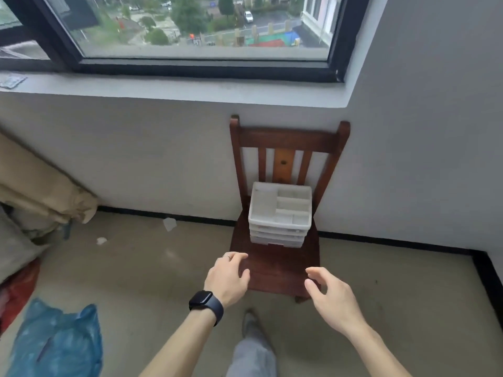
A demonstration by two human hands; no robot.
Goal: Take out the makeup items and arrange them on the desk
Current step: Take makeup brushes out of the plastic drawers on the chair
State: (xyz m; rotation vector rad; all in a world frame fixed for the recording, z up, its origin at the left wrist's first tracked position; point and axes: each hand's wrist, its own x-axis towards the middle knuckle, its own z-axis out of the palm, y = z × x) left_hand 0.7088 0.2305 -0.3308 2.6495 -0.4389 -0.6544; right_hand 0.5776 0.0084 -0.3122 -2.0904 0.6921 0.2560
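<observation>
Both arms reach forward and down toward a dark wooden chair (275, 270) that stands with its back against a grey wall. The left hand (227, 276), palm down, hovers over the front left corner of the seat, its fingers loosely curved and a little apart, gripping nothing; whether they touch the wood cannot be told. A black smartwatch (205, 303) sits on that wrist and a thin ring (226, 256) on one finger. The right hand (330, 297) is held at the seat's front right corner, thumb and fingers curved and spread, also holding nothing.

Between and beyond the two hands, at the back of the seat and just in front of the backrest slats, stands a white plastic organizer (280, 213) with a divided top tray above stacked drawer tiers. What it holds is too blurred to make out.

Above the chair a black-framed window (204, 63) looks onto trees and a street. On the floor to the left lie a blue plastic bag (57, 341), a red bag (19, 289), a beige roll (40, 191) and scraps of paper (169, 223). The person's grey trouser leg (250, 357) shows below the hands.
</observation>
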